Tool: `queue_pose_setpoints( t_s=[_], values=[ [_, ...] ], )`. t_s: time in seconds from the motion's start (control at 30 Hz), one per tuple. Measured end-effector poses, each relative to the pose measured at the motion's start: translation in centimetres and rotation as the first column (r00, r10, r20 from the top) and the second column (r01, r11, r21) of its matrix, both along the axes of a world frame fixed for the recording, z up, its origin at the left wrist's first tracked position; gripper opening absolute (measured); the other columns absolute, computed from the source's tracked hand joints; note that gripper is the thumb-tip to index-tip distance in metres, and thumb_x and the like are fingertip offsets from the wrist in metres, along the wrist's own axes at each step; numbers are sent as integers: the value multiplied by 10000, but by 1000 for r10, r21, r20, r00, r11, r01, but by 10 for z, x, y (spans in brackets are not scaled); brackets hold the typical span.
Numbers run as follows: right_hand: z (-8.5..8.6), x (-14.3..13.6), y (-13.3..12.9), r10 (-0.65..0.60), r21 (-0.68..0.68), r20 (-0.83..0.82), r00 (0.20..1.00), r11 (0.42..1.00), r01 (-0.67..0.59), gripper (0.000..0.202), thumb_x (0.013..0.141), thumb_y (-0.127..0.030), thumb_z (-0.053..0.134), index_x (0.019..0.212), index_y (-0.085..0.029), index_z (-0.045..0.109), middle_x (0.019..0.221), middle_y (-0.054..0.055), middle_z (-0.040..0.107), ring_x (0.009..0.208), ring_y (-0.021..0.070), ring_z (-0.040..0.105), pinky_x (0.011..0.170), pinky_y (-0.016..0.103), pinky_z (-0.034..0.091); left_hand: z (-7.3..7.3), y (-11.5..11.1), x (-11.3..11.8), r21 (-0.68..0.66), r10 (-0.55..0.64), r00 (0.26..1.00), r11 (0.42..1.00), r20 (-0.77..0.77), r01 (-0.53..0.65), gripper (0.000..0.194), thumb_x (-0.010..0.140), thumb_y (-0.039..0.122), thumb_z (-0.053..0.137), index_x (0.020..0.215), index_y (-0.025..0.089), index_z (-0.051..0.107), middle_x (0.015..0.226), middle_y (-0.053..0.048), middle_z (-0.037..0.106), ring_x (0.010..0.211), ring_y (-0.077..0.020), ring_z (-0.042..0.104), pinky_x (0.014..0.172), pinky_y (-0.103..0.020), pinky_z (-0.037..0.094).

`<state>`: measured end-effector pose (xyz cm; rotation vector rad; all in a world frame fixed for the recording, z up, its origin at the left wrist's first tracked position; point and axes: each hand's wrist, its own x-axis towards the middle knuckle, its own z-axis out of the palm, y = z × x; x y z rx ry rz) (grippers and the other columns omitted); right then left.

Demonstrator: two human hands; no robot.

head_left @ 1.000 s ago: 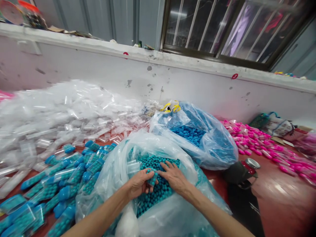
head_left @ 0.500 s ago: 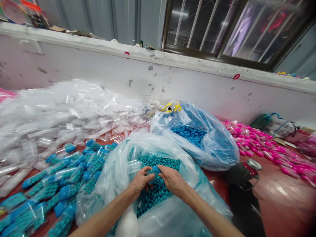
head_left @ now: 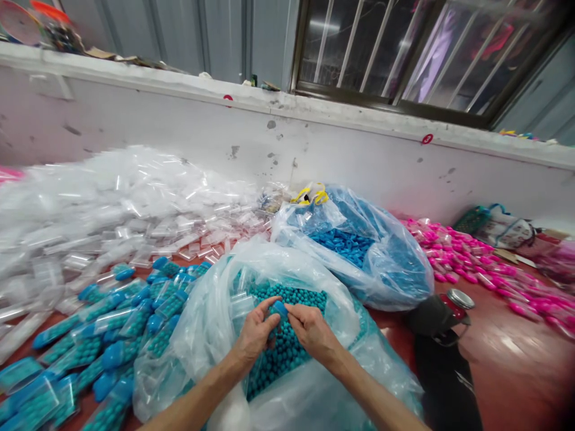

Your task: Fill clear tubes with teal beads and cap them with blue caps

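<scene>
Clock centred on my hands, 12 o'clock pointing away from me. Blue cap (head_left: 279, 309) at centre, over the teal beads (head_left: 287, 353) in the mouth of the crumpled clear plastic bag (head_left: 193, 323).

My left hand (head_left: 257, 330), 8 o'clock of the cap: thumb and fingers curled in, holding the capped piece; forefinger stretched past the cap's far side. Whatever lies below the cap is mostly hidden by my fingers; contents cannot be read.

My right hand (head_left: 312, 330), 4 o'clock of the cap: fingers drawn together, thumb and forefinger pinching at the cap's edge. How firmly, I cannot tell.

Surroundings: a few clear tubes (head_left: 242, 301) inside the bag mouth, between 9 and 10. Blue-capped tubes of teal beads (head_left: 119, 323) strewn at 9. Large heap of transparent tubes (head_left: 135, 203) at 10. Second bag (head_left: 399, 257) between 1 and 2, bearing loose blue caps (head_left: 344, 246). Pink-capped heap (head_left: 467, 254) between 2 and 3. Silver-lidded jar (head_left: 458, 299) at 3, on the red tabletop (head_left: 521, 353).
</scene>
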<state>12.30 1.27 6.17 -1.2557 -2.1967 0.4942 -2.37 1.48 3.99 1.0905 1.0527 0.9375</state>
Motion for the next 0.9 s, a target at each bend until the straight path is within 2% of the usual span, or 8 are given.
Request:
queue_pose_setpoints(
  t_s=[0.1,0.23,0.43,0.57,0.7,0.77,0.83,0.9],
  values=[
    [-2,4,-2,45,40,29,999,998,-46,254,885,-184,333,749,-164,547,622,-9,502,581,106,465,570,204,326,3,-2,3,43,35,998,999,-61,-32,486,712,375,508,1132,136,460,477,103,353,312,-56,324,320,-187,251],
    [-6,3,-7,-33,-2,-76,997,999,33,303,889,-189,326,668,-169,533,553,-29,463,518,94,428,524,200,309,2,-4,5,98,67,990,994,-120,-55,476,724,330,481,1162,149,440,508,103,348,330,-55,335,336,-185,287],
    [-11,4,-16,-11,-3,-106,994,1000,11,294,883,-207,335,700,-157,559,589,-14,476,548,100,438,566,224,345,-5,-5,4,37,6,999,999,-38,-5,416,703,364,509,1049,136,476,496,103,342,336,-51,312,307,-175,274],
    [-3,14,-10,-17,-265,-309,951,962,-69,183,807,-256,466,847,-168,621,721,5,528,631,113,494,602,242,407,0,-4,-5,10,-73,997,997,-36,74,471,706,435,523,1075,160,425,510,99,401,317,-57,385,296,-165,275],
    [3,15,3,-294,-578,-592,750,804,-141,454,680,-333,587,1095,-154,556,693,-30,503,490,80,455,482,237,423,8,-7,-12,-6,-208,978,978,-32,208,489,711,461,526,1090,187,382,596,71,493,341,-75,472,296,-159,285],
    [3,10,6,-390,-596,-601,698,800,-67,556,643,-337,614,1152,-136,520,725,-15,541,512,94,482,482,246,438,10,-10,-11,2,-218,974,976,-62,218,444,725,448,514,1066,198,376,584,85,462,339,-72,458,296,-161,295],
    [6,4,2,-367,-530,-538,759,848,34,474,700,-344,563,1120,-126,554,792,28,600,600,133,545,557,276,471,9,-13,-7,28,-155,982,987,-104,159,393,748,422,491,1055,205,376,565,100,409,336,-63,418,308,-170,322],
    [10,0,-6,-254,-409,-420,871,910,69,383,793,-337,461,1098,-139,583,935,76,632,813,188,588,751,333,472,9,-15,-2,54,-73,988,995,-133,81,400,770,400,462,1111,213,364,571,100,403,340,-60,379,328,-187,350]
  ],
)
